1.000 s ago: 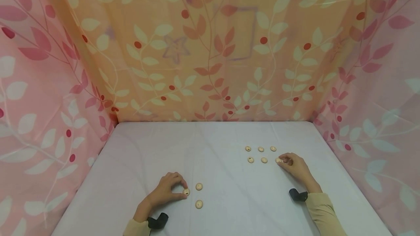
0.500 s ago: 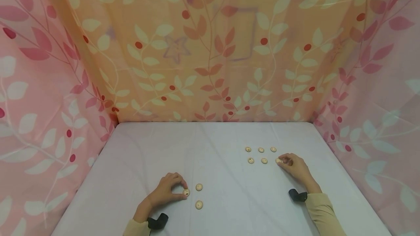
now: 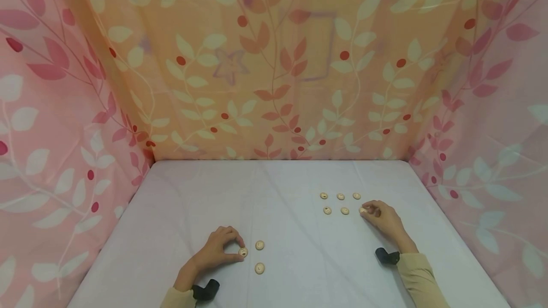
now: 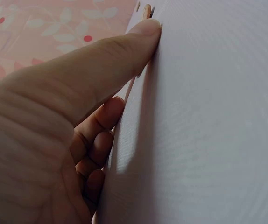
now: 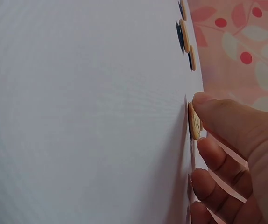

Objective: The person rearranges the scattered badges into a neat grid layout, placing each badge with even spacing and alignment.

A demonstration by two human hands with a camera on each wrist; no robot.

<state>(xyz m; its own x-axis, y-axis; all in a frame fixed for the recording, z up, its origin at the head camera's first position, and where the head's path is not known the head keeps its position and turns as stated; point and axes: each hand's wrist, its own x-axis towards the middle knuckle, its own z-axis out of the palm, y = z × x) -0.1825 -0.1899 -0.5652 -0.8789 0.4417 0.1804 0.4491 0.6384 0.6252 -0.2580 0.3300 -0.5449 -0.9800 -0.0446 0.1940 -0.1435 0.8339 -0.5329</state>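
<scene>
My left hand [image 3: 216, 248] pinches a small round wooden disc [image 3: 243, 252] with dark marks on its face, thumb and forefinger at opposite edges. Up close in the left wrist view, the thumb hides most of that area, and the other fingers are curled near the cloth. Farther right, my right hand [image 3: 385, 220] holds another wooden disc [image 5: 195, 121] between thumb and fingers, at the right end of the nearer row. Lines are printed or carved on this disc's face. Two more discs, an upper one [image 3: 259, 245] and a lower one [image 3: 259, 268], lie just right of my left hand.
Several similar discs lie flat in two short rows at the back right, including one in the far row [image 3: 340, 196] and one in the near row [image 3: 344, 211]. A white cloth [image 3: 291, 270] covers the table. Patterned curtains [image 3: 274, 108] enclose its back and sides.
</scene>
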